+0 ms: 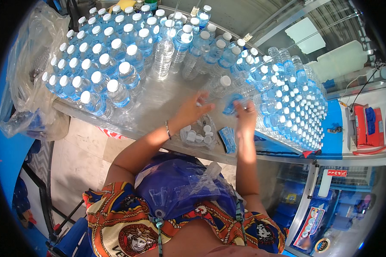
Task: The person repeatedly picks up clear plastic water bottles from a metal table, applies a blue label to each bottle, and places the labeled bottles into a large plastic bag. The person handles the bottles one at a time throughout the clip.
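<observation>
My right hand (245, 110) pinches a blue bottle label (233, 103), blurred by motion, over the metal counter (157, 109). To its left, my left hand (197, 107) has its fingers spread; a small whitish thing shows between thumb and fingers, perhaps a cap. Just beyond the hands stands a capped clear plastic bottle (217, 86). Nearer me lies a clear plastic bag with loose white bottle caps (199, 138), and right of it a small stack of blue labels (227, 139). An unlabelled capped bottle (163, 59) stands behind, beside labelled ones.
Rows of labelled, capped water bottles (96, 77) fill the counter's left side. Many more bottles (289, 106) are stacked at the right. A large clear plastic bag (35, 64) hangs at the left edge. A red packet (368, 125) lies at the far right.
</observation>
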`<act>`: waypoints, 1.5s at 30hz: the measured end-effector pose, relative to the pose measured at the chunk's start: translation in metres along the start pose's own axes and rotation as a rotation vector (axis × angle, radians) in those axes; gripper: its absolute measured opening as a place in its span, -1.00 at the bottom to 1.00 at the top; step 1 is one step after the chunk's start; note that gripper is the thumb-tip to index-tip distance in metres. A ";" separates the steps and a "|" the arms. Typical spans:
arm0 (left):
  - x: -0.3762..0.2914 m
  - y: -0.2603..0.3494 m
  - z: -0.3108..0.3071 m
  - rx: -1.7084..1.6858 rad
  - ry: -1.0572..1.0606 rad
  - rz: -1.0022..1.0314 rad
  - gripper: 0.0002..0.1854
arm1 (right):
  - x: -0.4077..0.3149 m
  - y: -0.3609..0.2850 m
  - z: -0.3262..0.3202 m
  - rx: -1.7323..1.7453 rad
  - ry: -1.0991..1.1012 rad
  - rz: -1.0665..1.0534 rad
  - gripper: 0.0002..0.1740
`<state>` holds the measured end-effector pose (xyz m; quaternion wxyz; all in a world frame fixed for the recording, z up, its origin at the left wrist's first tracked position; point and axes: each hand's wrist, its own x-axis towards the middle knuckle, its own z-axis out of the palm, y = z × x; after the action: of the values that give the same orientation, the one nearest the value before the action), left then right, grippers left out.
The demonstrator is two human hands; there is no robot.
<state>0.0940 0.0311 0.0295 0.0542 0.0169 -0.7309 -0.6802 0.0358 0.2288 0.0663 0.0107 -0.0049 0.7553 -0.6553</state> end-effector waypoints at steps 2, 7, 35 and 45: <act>0.012 0.012 -0.008 0.148 0.102 0.157 -0.33 | 0.011 -0.031 -0.004 -0.267 0.074 -0.220 -0.72; 0.042 0.030 -0.004 0.341 0.145 0.454 -0.18 | 0.028 -0.080 0.013 -0.738 -0.102 -0.769 -0.59; 0.028 0.025 0.003 0.152 -0.112 0.308 -0.17 | 0.048 -0.067 0.018 0.126 -0.300 -0.526 -0.62; -0.005 0.055 -0.018 -0.415 -0.603 -0.127 -0.34 | 0.031 -0.082 0.002 -0.243 -0.255 -0.636 -0.47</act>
<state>0.1039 0.0181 0.0857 -0.2037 -0.1503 -0.5582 -0.7902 0.0042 0.2151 0.1465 -0.0999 -0.3225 0.7809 -0.5256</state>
